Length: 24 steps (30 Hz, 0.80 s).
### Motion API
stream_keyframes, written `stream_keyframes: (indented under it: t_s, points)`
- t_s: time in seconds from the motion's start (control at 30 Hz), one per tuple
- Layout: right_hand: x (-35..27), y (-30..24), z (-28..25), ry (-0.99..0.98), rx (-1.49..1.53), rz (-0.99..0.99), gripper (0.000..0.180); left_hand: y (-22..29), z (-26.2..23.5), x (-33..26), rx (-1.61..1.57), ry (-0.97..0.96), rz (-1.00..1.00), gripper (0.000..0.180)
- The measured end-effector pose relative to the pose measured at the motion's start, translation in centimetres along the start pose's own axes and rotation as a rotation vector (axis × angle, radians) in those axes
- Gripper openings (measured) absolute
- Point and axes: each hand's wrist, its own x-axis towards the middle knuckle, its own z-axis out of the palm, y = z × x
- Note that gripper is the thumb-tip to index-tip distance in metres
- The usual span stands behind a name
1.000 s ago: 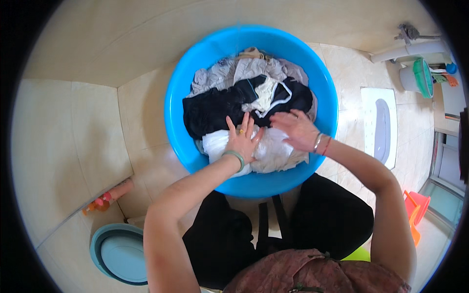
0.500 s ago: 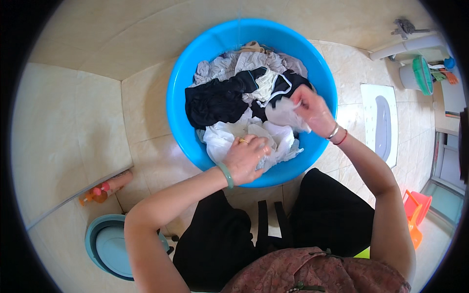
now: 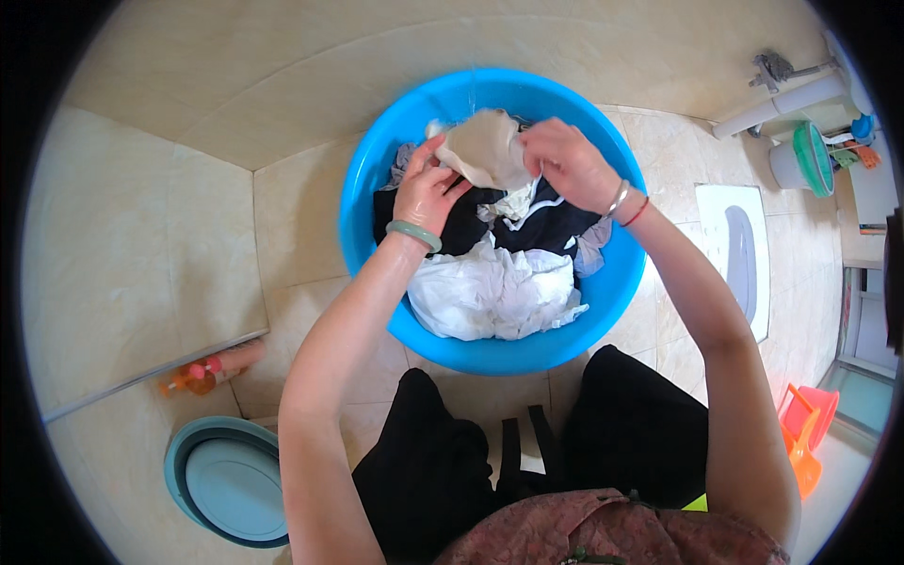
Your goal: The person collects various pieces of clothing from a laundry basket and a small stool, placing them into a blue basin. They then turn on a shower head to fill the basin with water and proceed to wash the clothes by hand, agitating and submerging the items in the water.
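Observation:
A large blue basin [image 3: 377, 325] holds wet laundry. Over its far part, a beige cloth garment [image 3: 485, 146] is stretched between my two hands. My left hand [image 3: 426, 200], with a green bangle at the wrist, grips the garment's left edge. Its right side is pinched in the fingers of my right hand [image 3: 570, 169], which has a silver bangle and a red string. Beneath the garment lie black clothes [image 3: 541, 218], some with white trim. White cloth [image 3: 490, 287] is bunched in the near part of the basin, and greyish cloth [image 3: 591, 250] shows at the right.
Tiled walls [image 3: 311, 66] rise behind and left of the basin. A grey-blue basin [image 3: 221, 480] and pump bottles [image 3: 212, 370] are at the lower left. To the right are a squat toilet [image 3: 741, 254], a bucket [image 3: 791, 155] and an orange plastic stool [image 3: 803, 452].
Both hands have moved away from the white cloth to the far side of the basin. They now hold up the beige garment. The white cloth lies released in the near part.

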Motion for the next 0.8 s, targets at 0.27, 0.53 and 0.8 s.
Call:
stream_keyframes:
  t_s: [0.27, 0.53, 0.8]
  points:
    - [-1.5, 1.1, 10.9, -0.050, -0.171, 0.237, 0.048, -2.6, -6.4, 1.8, 1.786, -0.069, 0.409, 0.048]
    - [2.0, 6.7, 14.7, -0.160, -0.241, 0.245, 0.041, -5.2, -6.9, 7.7, 2.006, -0.138, 0.295, 0.062]
    - [5.9, 9.9, 15.4, -0.164, -0.394, 0.255, 0.026, -4.4, -6.3, 11.6, 1.925, -0.068, 0.268, 0.046]
